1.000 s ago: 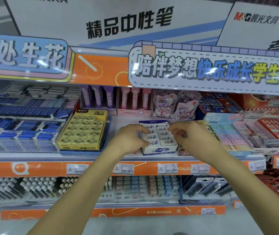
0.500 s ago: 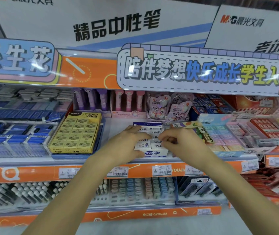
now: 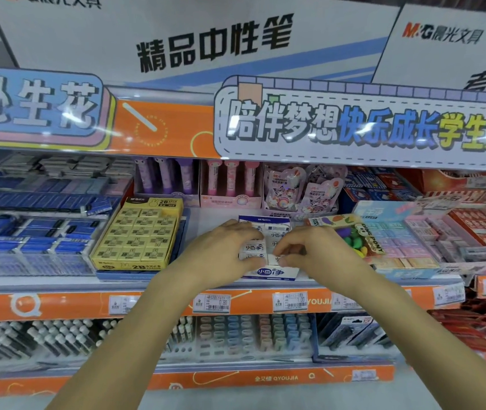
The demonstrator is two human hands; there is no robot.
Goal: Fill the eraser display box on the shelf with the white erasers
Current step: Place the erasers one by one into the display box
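The eraser display box is white and blue and stands at the front of the middle shelf, its blue back flap upright. White erasers with blue print lie in rows inside it. My left hand covers the box's left side, fingers at the back rows and thumb at the front row. My right hand comes in from the right, its fingertips and thumb pinched on erasers near the box's middle. Both hands hide most of the rows.
A yellow 2B eraser box stands to the left, with blue eraser packs beyond it. A colourful pack and a pastel eraser box crowd the right. Price tags line the orange shelf edge; pens fill the shelf below.
Both hands have drawn in from the box's outer sides toward its middle and front rows. The right hand's fingers have closed onto the erasers.
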